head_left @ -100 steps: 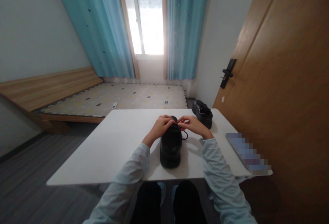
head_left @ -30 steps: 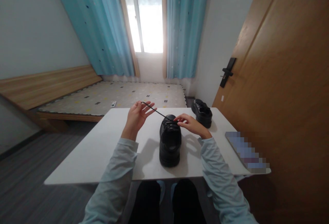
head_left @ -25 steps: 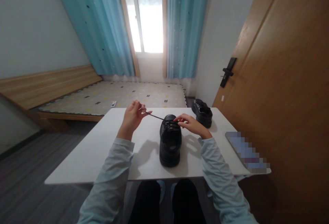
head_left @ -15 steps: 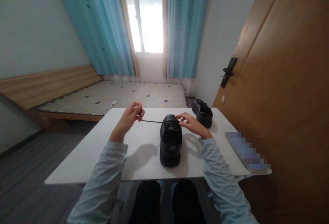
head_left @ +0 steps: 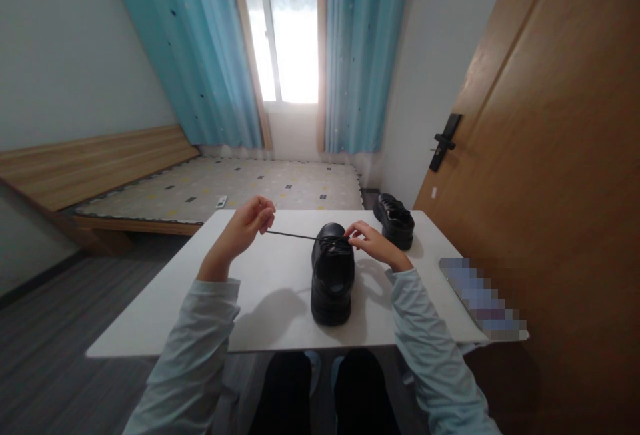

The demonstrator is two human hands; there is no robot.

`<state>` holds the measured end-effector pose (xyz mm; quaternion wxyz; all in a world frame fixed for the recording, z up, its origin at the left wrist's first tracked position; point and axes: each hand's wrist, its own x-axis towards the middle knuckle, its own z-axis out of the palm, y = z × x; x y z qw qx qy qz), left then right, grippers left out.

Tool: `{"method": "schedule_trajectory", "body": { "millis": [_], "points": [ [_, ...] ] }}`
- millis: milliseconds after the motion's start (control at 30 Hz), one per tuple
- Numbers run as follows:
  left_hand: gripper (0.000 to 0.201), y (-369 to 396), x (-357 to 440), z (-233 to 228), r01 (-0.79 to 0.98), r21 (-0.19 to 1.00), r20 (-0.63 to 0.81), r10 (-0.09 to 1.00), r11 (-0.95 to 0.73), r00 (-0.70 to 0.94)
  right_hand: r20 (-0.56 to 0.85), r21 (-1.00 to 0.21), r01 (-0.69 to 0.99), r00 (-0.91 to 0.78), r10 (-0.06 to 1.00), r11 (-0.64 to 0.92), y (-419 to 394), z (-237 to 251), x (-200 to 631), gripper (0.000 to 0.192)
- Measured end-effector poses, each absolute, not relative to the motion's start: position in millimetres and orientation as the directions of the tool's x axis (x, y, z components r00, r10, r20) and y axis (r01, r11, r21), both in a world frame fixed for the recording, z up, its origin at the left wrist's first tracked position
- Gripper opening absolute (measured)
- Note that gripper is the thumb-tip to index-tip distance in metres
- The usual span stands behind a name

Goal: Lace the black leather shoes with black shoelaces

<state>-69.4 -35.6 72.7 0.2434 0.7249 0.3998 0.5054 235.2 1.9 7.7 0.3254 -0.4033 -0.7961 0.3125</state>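
Note:
A black lace-up shoe [head_left: 332, 312] stands upright on the white table, its toe pointing away from me and its heel toward me. From its lacing a black shoelace [head_left: 293, 235] runs taut to the left. My left hand [head_left: 250, 222] is closed in a pinch on the end of that lace, raised left of the shoe. At the right side of the lacing, the curled fingers of my right hand [head_left: 369, 242] grip the shoe's edge; exactly what lies between the fingertips is hard to see.
Another black shoe [head_left: 395, 222] stands at the far right of the white table [head_left: 200, 315]. A flat, blurred-out item [head_left: 480, 298] lies along the right edge. Beyond the table is a bed [head_left: 240, 182] with a small white object [head_left: 221, 201]; a wooden door [head_left: 550, 155] is at the right.
My left hand has moved a little to the left, drawing the shoelace out farther. My right hand stays at the lacing, its fingers slightly shifted. The shoe has not moved noticeably.

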Motion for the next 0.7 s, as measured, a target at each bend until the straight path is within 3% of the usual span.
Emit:
{"method": "schedule_trajectory", "body": {
  "millis": [300,533,700],
  "points": [
    [0.019,-31.3,-64.1,69.3,0.527,0.669,0.481,0.846,-0.524,0.230,0.292,-0.749,0.445,-0.443,0.848,0.491,-3.5,15.2,229.2,0.012],
    [0.022,-25.1,-46.4,54.0,0.590,0.585,0.381,0.830,-0.557,0.407,0.462,-0.666,0.371,-0.477,0.748,0.648,-13.2,24.5,211.1,0.019],
    [0.019,-21.3,-32.7,41.1,0.579,0.582,0.375,0.820,-0.571,0.432,0.497,-0.619,0.426,-0.437,0.750,0.659,-16.1,23.8,195.1,0.017]
  ]
}}
